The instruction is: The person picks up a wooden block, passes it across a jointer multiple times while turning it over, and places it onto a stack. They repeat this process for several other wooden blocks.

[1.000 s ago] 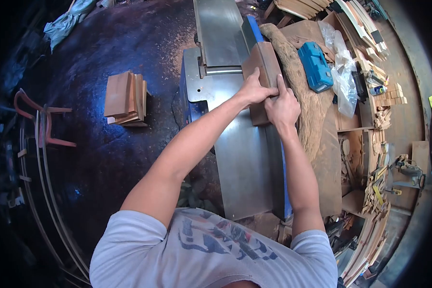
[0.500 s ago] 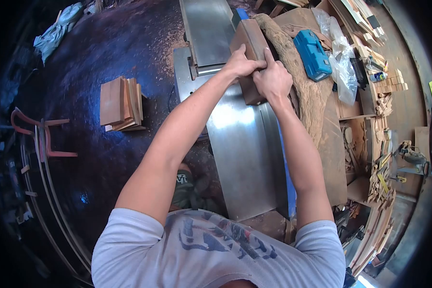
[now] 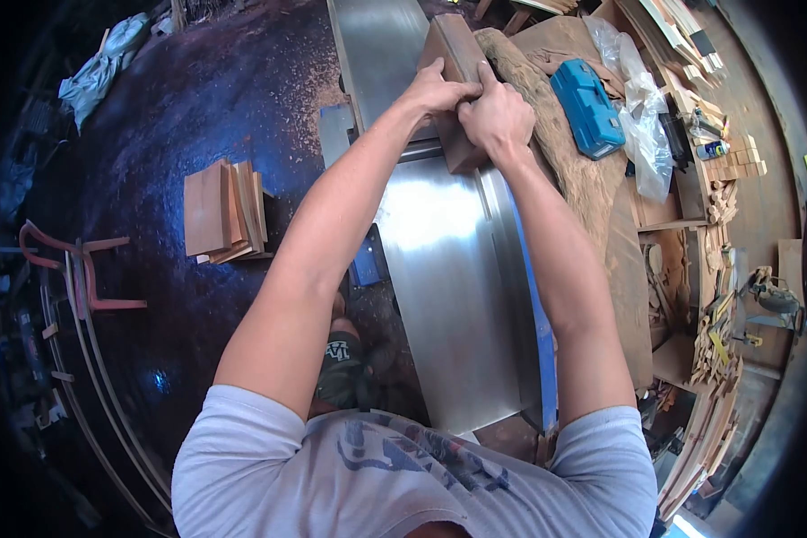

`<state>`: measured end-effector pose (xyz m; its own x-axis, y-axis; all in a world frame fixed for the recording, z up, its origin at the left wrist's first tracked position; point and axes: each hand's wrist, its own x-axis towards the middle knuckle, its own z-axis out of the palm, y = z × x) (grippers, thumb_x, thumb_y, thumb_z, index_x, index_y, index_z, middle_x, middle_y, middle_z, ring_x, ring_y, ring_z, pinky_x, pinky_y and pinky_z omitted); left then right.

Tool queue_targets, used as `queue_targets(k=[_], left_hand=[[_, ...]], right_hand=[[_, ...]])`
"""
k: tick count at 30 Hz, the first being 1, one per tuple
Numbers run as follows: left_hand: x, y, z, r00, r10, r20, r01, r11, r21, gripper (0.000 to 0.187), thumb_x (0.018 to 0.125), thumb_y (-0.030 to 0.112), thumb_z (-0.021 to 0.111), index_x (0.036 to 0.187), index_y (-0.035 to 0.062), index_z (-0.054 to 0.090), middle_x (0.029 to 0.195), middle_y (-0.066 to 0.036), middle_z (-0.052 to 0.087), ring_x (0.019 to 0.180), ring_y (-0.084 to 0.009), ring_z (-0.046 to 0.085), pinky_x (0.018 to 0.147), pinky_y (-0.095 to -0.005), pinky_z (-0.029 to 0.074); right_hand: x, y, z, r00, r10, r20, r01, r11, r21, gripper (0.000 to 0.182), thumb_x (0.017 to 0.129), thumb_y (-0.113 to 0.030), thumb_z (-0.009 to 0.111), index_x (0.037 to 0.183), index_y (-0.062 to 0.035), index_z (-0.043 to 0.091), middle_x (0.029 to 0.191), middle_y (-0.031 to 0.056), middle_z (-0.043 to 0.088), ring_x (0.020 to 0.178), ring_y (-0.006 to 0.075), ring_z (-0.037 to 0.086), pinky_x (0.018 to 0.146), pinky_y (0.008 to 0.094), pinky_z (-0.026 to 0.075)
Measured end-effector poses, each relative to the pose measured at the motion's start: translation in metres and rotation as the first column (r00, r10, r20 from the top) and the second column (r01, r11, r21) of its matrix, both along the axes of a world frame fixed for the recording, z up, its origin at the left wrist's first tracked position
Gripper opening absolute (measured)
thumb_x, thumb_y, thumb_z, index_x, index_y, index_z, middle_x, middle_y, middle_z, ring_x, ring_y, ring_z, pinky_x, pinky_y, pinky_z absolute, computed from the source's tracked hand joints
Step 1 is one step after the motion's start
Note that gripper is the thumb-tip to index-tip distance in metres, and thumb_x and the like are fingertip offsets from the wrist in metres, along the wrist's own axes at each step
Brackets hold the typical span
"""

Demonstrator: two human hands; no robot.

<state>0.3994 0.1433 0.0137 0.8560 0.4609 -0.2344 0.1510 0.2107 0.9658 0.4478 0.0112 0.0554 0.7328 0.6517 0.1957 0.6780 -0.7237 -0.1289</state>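
A brown wooden board (image 3: 460, 148) stands on edge on the metal bed of a machine (image 3: 457, 305), along its right side. My left hand (image 3: 439, 91) grips the board's left face and top, thumb stretched across. Just right of it, my right hand (image 3: 498, 115) is wrapped over the top edge of the board, and the two hands nearly touch. The fingers on the far side of the board are partly hidden. Beyond the board the machine's far metal table (image 3: 381, 54) extends away.
Several boards are stacked (image 3: 226, 211) on the dark floor at left, near a reddish frame (image 3: 85, 269). Right of the machine lie a long rough log (image 3: 569, 170), a blue case (image 3: 587, 109) and clear plastic (image 3: 647, 134). Shelves with wood pieces (image 3: 722, 269) line the right side.
Both hands and the board have moved forward along the machine, away from my body. The hands keep their hold. The view has shifted slightly.
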Motion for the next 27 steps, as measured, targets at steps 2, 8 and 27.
queue_targets(k=[2,8,27], left_hand=[[0.008,0.008,-0.005,1.0,-0.013,0.016,0.012,0.999,0.038,0.127,0.073,0.025,0.092,0.158,-0.0175,0.008,0.145,-0.035,0.051,0.12,-0.0347,0.067,0.091,-0.0378,0.061],[0.02,0.019,-0.016,1.0,0.007,0.031,-0.009,0.998,0.07,0.108,0.082,0.023,0.086,0.16,-0.0091,0.019,0.134,-0.028,0.062,0.11,-0.0304,0.071,0.084,-0.0392,0.064],[0.008,0.045,0.017,0.982,0.118,0.145,-0.175,0.852,0.493,0.072,0.085,0.029,0.076,0.147,-0.0006,0.054,0.125,-0.025,0.072,0.119,-0.0306,0.069,0.101,-0.04,0.053]], right_hand=[[0.003,0.006,0.0,1.0,-0.002,0.008,0.001,1.0,0.009,0.075,0.08,-0.033,0.071,0.151,-0.0199,0.052,0.112,0.022,0.074,0.104,0.04,0.072,0.091,0.0502,0.057],[0.009,0.018,0.003,0.999,-0.009,-0.031,0.009,1.0,-0.011,0.074,0.08,-0.034,0.071,0.151,-0.0193,0.053,0.112,0.021,0.074,0.106,0.0387,0.072,0.093,0.0489,0.057],[0.058,0.092,-0.004,0.981,-0.119,-0.154,0.112,0.992,-0.052,0.083,0.08,-0.033,0.074,0.157,-0.0236,0.043,0.127,0.0271,0.067,0.119,0.0417,0.067,0.103,0.0512,0.052]])
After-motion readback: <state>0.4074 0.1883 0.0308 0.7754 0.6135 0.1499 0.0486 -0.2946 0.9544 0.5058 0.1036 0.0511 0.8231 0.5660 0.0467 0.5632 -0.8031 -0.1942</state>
